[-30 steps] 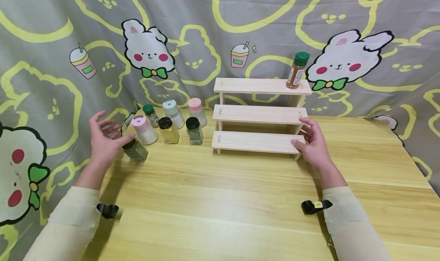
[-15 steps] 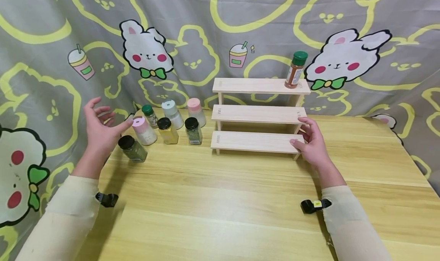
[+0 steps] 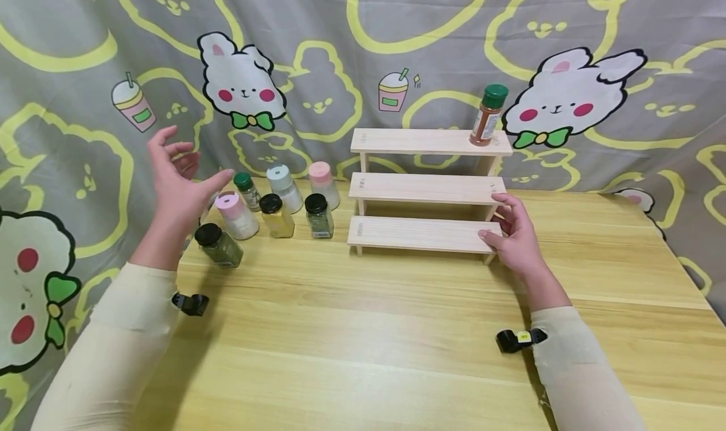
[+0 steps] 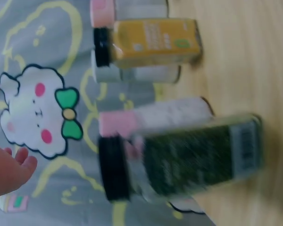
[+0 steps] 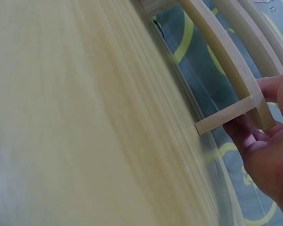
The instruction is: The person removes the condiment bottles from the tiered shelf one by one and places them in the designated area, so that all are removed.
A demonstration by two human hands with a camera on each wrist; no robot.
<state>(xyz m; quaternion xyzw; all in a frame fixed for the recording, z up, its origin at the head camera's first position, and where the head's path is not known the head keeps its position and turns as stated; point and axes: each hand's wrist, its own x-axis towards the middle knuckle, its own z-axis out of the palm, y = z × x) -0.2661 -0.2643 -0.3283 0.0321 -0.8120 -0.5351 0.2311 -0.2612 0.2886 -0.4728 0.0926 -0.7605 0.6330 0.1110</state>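
Observation:
My left hand (image 3: 184, 182) hovers above the spice jars at the left, thumb and fingers spread apart with nothing between them. Nearest below it stand a black-capped jar of green herbs (image 3: 220, 247) and a pink-capped shaker (image 3: 238, 217); the herb jar looms large in the left wrist view. At the right end of a three-tier wooden shelf (image 3: 425, 234), my right hand (image 3: 516, 235) grips the lower tiers, thumb on the bottom board and fingers at the middle one. In the right wrist view its fingers curl about the shelf's end. A green-capped jar of red spice (image 3: 486, 117) stands on the top tier.
More jars stand between the left hand and the shelf: a yellow one (image 3: 278, 217), a second herb jar (image 3: 320, 217), a small green-capped jar (image 3: 247, 191), a blue-capped shaker (image 3: 285, 188) and another pink-capped one (image 3: 324, 185). A patterned curtain (image 3: 317, 15) hangs behind the wooden table (image 3: 351, 330).
My left hand has lifted up and away from the black-capped herb jar, its fingers staying spread. My right hand keeps its hold on the shelf, and the jars stay put.

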